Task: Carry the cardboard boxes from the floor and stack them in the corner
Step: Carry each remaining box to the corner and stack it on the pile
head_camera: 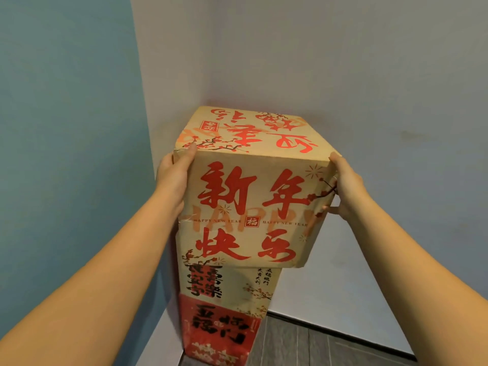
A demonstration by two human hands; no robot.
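Note:
A tan cardboard box (250, 202) with big red characters sits on top of a stack in the corner. My left hand (174, 173) holds its upper left edge, thumb lying over the top. My right hand (346, 186) grips its upper right corner, with the thumb on the front face. Under it stands a second tan box (237, 286) with black characters. Below that is a red box (219, 331) with black characters, reaching down to the floor. The top box overhangs the stack to the right.
A blue-green wall (66, 154) runs along the left. White walls (369, 88) form the corner behind and to the right. Dark grey plank floor (317, 347) shows at the bottom right beside the stack.

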